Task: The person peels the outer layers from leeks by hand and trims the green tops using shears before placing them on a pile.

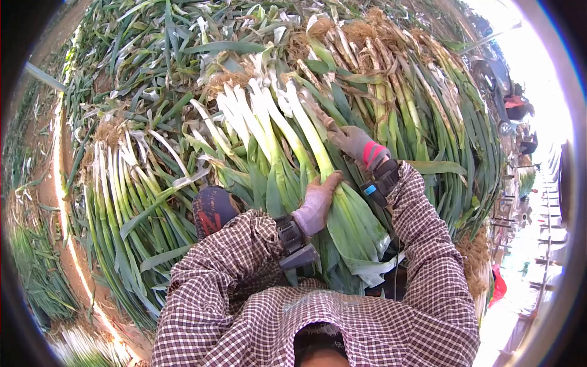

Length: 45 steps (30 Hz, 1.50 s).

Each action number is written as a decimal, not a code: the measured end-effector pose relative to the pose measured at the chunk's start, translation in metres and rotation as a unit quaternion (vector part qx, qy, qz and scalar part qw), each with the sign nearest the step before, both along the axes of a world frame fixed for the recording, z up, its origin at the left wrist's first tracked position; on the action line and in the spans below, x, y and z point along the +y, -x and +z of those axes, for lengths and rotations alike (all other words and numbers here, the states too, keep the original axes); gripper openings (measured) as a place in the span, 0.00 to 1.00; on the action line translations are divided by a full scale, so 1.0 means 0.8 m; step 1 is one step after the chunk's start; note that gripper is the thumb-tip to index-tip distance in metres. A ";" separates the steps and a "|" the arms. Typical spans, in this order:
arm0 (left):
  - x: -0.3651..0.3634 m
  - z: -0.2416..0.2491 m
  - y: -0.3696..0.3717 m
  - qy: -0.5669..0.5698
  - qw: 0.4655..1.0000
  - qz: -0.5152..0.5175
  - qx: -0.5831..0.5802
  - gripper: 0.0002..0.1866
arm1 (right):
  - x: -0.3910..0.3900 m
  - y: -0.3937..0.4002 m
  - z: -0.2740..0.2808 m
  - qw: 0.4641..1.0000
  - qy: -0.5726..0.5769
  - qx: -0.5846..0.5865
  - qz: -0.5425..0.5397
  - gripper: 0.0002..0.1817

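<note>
My left hand (319, 202), in a pale, soiled glove, wraps round a leek (310, 131) where its white shank turns green. The leek's broad leaves (358, 229) fan down toward my lap. My right hand (359, 145), in a grey glove with pink bands, is closed on a brownish, withered leek leaf (319, 115) just right of that shank. Left of the held leek lies a bunch of leeks with clean white shanks (244, 113), roots pointing away from me.
Soil-covered leeks (397, 92) with brown roots are heaped at the right. Another leek bunch (119, 177) lies at the left, beside my shoe (214, 210). Loose leaves (140, 55) cover the ground ahead. People (518, 107) and vehicles are at the far right.
</note>
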<state>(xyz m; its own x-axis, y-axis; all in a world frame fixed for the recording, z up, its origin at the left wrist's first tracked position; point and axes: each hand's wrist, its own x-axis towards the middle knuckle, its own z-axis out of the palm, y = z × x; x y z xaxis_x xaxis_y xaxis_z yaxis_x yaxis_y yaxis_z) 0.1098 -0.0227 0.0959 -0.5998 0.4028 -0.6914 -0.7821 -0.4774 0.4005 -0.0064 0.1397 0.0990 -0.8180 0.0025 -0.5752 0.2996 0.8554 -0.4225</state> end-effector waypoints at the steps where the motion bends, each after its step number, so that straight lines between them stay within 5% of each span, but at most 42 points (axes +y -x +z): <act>1: 0.003 0.002 0.000 0.030 0.999 0.018 0.014 0.39 | 0.001 -0.004 0.006 1.000 -0.015 0.002 0.013 0.36; 4: -0.012 0.017 0.029 0.162 0.987 -0.005 0.013 0.52 | 0.022 -0.034 0.025 0.998 0.003 0.054 0.009 0.33; 6: -0.021 -0.027 0.057 0.265 0.960 -0.028 0.091 0.47 | 0.052 -0.069 0.048 0.995 -0.022 0.101 0.002 0.29; 7: -0.037 -0.058 0.071 0.230 0.954 -0.083 0.175 0.47 | 0.066 -0.086 0.065 0.990 -0.058 0.125 0.006 0.25; 8: -0.039 -0.052 0.079 0.375 0.881 -0.183 0.221 0.45 | 0.079 -0.102 0.080 0.984 -0.093 0.151 0.011 0.22; 11: -0.028 -0.023 0.072 0.640 0.618 -0.243 0.388 0.42 | 0.104 -0.176 0.116 0.976 -0.134 0.151 0.078 0.20; 12: -0.024 -0.014 0.066 0.693 0.495 -0.234 0.470 0.39 | 0.108 -0.196 0.124 0.977 -0.153 0.124 0.080 0.19; 13: -0.013 -0.024 0.067 0.765 0.278 -0.194 0.547 0.30 | 0.111 -0.213 0.133 0.977 -0.173 0.097 0.082 0.19; 16: 0.016 -0.022 0.072 0.427 0.566 -0.437 0.554 0.25 | 0.115 -0.232 0.136 0.974 -0.201 0.066 0.077 0.18; 21: 0.077 -0.076 0.112 0.427 0.674 -0.386 0.463 0.27 | 0.107 -0.181 0.086 0.969 -0.200 0.108 0.092 0.23; 25: 0.125 -0.117 0.119 0.473 0.780 -0.224 0.344 0.32 | 0.089 -0.100 0.063 0.975 -0.184 0.098 0.079 0.28; 33: 0.123 -0.117 0.128 0.318 0.917 -0.150 0.187 0.23 | 0.042 0.063 -0.008 0.977 -0.159 0.119 0.073 0.31; 37: 0.095 -0.092 0.112 0.069 0.982 -0.099 0.143 0.17 | 0.034 0.099 -0.011 0.981 -0.124 0.142 0.053 0.35; 41: 0.069 -0.078 0.106 -0.135 0.990 0.028 -0.037 0.17 | 0.052 0.024 0.039 0.994 -0.022 0.096 0.053 0.29; 45: 0.061 -0.098 0.102 -0.137 0.986 0.075 -0.060 0.20 | 0.071 -0.111 0.103 0.993 0.000 0.103 0.065 0.23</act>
